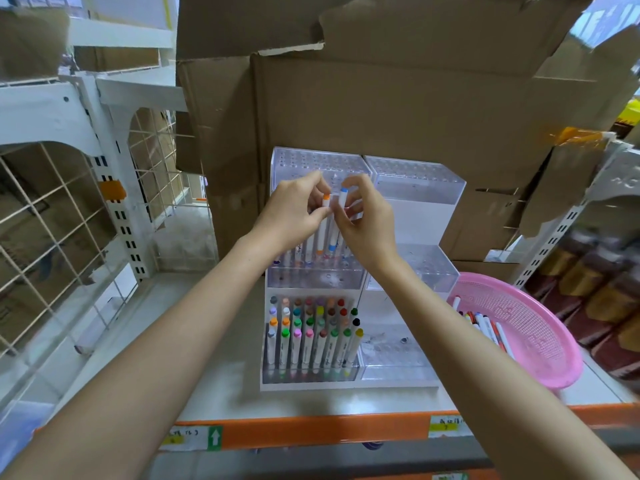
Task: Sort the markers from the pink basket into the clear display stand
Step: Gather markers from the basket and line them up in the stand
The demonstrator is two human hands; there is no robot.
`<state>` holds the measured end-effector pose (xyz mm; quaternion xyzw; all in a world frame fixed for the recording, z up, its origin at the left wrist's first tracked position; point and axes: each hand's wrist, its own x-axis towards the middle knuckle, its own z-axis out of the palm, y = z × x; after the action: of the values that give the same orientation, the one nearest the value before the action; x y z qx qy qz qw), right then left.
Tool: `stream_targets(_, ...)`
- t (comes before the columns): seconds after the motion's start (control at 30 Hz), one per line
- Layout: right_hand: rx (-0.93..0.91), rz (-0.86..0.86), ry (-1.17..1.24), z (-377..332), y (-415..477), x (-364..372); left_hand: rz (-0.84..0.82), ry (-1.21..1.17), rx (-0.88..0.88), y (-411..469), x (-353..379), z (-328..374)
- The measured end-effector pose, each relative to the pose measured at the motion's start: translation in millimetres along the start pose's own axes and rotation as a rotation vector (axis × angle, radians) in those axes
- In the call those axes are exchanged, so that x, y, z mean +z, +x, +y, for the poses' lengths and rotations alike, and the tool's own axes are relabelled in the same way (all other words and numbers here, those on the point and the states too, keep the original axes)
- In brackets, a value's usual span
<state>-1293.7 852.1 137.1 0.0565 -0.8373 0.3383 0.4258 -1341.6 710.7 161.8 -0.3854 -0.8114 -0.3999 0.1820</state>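
Note:
The clear tiered display stand (415, 188) sits on the shelf in front of cardboard boxes. Its lowest left tier holds several upright markers (311, 337) with coloured caps. Over the middle left tier, my left hand (294, 211) pinches an orange-capped marker (322, 230). Beside it, my right hand (367, 220) grips a blue-capped marker (341, 199). Both markers stand upright with their lower ends at the middle tier, among other markers there. The pink basket (526, 327) lies tilted at the right with several markers (485, 327) inside.
Brown cardboard boxes (381, 109) rise directly behind the stand. A white wire rack (69, 202) stands at the left. The shelf's orange front edge (311, 431) carries price labels. Dark packaged goods (595, 292) fill the shelf at the right.

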Motion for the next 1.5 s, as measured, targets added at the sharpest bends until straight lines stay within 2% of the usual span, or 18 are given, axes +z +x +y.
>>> stream_targets(0.1,0.003,-0.005,-0.009,0.4,-0.4,-0.9,-0.041,0.109,0.04,-3.4,4.3,-1.4)
stream_targets(0.43,0.028,-0.013,0.006,-1.4,-1.2,-1.3,0.065,0.331,0.157,-13.0,13.8,-13.3)
stream_targets(1.0,0.008,-0.058,-0.027,3.6,-8.2,4.3,0.023,0.44,0.275,-36.6,0.3,-20.5)
stream_targets(1.2,-0.006,-0.102,-0.069,4.1,-15.9,1.6,0.015,0.418,0.248,-35.9,0.3,-20.0)
stream_targets(1.5,0.077,-0.178,-0.037,2.4,-19.7,-3.0,0.036,0.38,0.208,-34.4,4.8,-21.2)
